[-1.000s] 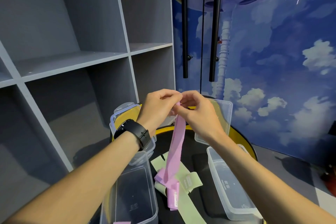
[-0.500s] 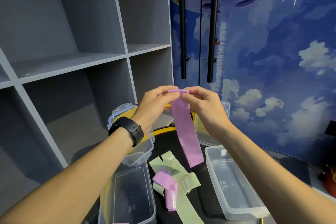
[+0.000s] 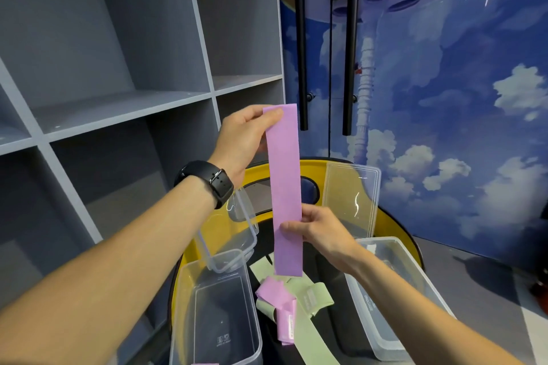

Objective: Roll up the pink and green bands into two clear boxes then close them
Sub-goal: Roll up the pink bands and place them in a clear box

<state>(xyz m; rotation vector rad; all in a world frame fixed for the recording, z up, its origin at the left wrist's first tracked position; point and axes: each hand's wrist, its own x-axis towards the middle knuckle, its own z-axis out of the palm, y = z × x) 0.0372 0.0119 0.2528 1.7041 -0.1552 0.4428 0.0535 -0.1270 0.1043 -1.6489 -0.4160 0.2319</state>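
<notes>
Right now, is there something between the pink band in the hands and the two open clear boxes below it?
Nothing visible blocks the way. The pink band hangs between left hand and right hand. The left box and right box stand open, lids off. Loose bands lie between the boxes, not over them.

Both forearms are bare of sleeves; the left wrist wears a black buckled watch (image 3: 207, 179).

The left hand (image 3: 243, 139) is up high, pinching the pink band (image 3: 283, 187). The right hand (image 3: 323, 231) is lower, pinching it too.
</notes>
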